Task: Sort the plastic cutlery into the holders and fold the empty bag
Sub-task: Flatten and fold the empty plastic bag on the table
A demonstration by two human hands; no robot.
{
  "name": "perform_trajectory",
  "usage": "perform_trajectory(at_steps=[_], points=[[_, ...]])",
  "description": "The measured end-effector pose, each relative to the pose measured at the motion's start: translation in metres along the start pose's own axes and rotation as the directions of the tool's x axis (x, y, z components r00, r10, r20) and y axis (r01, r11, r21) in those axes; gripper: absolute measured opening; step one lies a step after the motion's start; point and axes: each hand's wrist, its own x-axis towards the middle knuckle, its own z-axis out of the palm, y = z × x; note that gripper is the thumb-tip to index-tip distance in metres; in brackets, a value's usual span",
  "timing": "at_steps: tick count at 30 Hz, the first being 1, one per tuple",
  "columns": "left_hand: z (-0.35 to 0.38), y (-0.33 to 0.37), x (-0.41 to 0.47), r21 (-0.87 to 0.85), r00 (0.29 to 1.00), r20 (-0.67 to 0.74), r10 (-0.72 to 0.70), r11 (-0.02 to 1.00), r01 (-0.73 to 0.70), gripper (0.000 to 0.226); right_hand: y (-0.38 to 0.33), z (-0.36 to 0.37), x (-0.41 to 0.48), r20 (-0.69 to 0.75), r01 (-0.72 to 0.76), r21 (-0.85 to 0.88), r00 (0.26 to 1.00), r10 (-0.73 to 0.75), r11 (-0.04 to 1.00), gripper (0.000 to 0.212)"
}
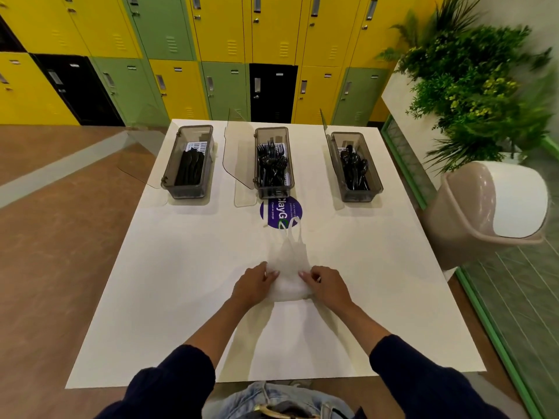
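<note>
Translucent white plastic bag (289,257): empty, flat on the white bench (169,282), handles toward 12 o'clock. Left hand (255,284) and right hand (328,285): fingers pinching its near end. Grey plastic holders (273,192) at 11, 12 and 1 o'clock, black plastic cutlery (272,164) inside. Step judged: folding. Next move: turn the near end evenly toward the handles.

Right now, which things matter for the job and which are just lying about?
Job: bag, held by left hand and right hand; left holder, middle holder, right holder.
Lying about: sticker, bin, plant, lockers.
</note>
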Motion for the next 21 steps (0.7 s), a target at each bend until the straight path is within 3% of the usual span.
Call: perform_trajectory(at_steps=[3,5,8,10,13,15,17,19,21], points=[[0.009,-0.001,-0.006,0.13,0.98,-0.181,0.088,0.989,-0.065,0.039,0.0,0.012,-0.004,-0.148,0.048,-0.017,0.988,-0.05,0.999,0.027],[0.01,-0.005,-0.009,0.315,0.92,-0.276,0.277,0.931,-0.186,0.056,-0.006,0.015,-0.008,-0.184,0.139,-0.083,0.971,-0.152,0.987,0.02],[0.011,-0.018,-0.005,0.629,0.789,-0.229,0.57,0.705,-0.327,0.07,-0.011,0.018,-0.009,-0.177,0.379,-0.367,0.868,-0.464,0.85,0.014],[0.016,-0.028,-0.003,0.719,0.733,-0.147,0.664,0.581,-0.381,0.065,-0.012,0.02,-0.008,-0.057,0.474,-0.429,0.836,-0.546,0.769,0.022],[0.021,-0.038,-0.002,0.777,0.697,-0.099,0.711,0.493,-0.392,0.043,0.002,0.024,-0.001,0.059,0.552,-0.456,0.801,-0.595,0.698,0.042],[0.022,-0.04,0.0,0.773,0.706,-0.088,0.703,0.495,-0.396,0.026,0.016,0.023,0.005,0.137,0.567,-0.495,0.8,-0.585,0.658,0.049],[0.022,-0.044,0.002,0.742,0.746,-0.015,0.666,0.507,-0.438,0.029,0.025,0.02,0.007,0.187,0.521,-0.495,0.845,-0.501,0.695,0.049],[0.02,-0.052,0.003,0.699,0.783,0.08,0.616,0.526,-0.485,0.039,0.027,0.014,0.005,0.279,0.453,-0.44,0.89,-0.362,0.775,0.065],[0.012,-0.053,0.0,0.642,0.828,0.141,0.543,0.586,-0.494,0.046,0.032,0.005,0.006,0.373,0.449,-0.4,0.876,-0.306,0.799,0.08]])
